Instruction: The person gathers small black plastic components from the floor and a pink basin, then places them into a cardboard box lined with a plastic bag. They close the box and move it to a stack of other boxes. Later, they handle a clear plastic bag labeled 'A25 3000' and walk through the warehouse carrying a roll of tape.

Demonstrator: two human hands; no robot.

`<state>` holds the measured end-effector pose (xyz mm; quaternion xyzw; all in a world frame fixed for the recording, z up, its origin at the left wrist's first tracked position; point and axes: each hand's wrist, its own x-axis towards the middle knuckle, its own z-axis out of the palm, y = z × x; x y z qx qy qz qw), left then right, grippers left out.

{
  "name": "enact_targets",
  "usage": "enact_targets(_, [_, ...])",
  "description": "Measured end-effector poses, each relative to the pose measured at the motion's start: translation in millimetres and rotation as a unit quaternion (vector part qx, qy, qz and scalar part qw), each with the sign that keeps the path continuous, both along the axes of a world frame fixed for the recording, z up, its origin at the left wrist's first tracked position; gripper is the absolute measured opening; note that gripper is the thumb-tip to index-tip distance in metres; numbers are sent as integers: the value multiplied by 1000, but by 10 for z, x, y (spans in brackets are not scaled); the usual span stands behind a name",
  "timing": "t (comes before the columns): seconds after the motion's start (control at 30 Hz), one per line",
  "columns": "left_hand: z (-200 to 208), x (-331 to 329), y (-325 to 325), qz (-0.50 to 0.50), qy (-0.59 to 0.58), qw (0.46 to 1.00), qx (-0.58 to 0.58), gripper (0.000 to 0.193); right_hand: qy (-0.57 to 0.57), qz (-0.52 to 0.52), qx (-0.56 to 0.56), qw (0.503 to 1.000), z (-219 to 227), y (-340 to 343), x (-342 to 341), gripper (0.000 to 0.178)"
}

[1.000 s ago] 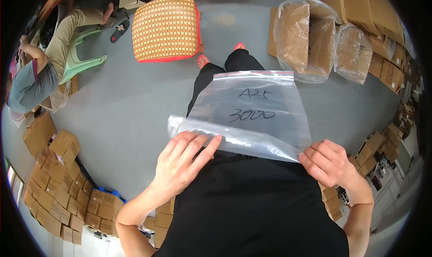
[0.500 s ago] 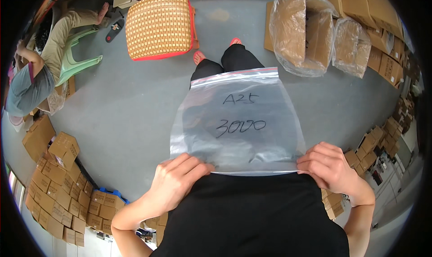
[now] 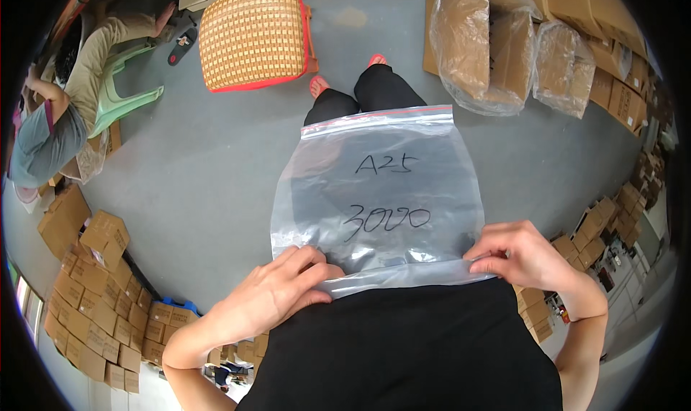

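A clear plastic zip bag (image 3: pixel 381 188) with dark handwriting on it stretches out in front of my black top. Its red-lined zip edge lies at the far end, over my legs. The near edge is folded over into a narrow strip. At the left end of that fold, my left hand (image 3: pixel 291 278) pinches the plastic between thumb and fingers. My right hand (image 3: pixel 515 256) grips the fold's right end in the same way. Nothing solid shows inside the bag.
A stool (image 3: pixel 253 37) with a woven checked top stands ahead. Plastic-wrapped cartons (image 3: pixel 484 47) are at far right, stacked cardboard boxes (image 3: pixel 90 317) at lower left. A person (image 3: pixel 50 134) is at far left by a pale green plastic stool (image 3: pixel 119 98).
The bag's near edge has gone from a thin line to a wider folded strip. Both my hands have shifted their grip along it, and the writing sits slightly nearer to me.
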<state>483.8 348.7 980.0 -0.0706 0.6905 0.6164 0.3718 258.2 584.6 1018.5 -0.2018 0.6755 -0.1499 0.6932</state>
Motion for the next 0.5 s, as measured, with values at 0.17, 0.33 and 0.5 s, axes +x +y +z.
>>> enact_targets(0.17, [114, 27, -10, -79, 121, 975, -167, 46, 28, 149, -205, 967, 50, 15, -8, 16])
enact_targets(0.33, [9, 67, 45, -74, 186, 953, -229, 52, 11, 151, -195, 969, 34, 48, 10, 33])
enact_targets(0.5, [-283, 84, 75, 63, 119, 989, -67, 34, 110, 248, -220, 937, 39, -1, 70, 39])
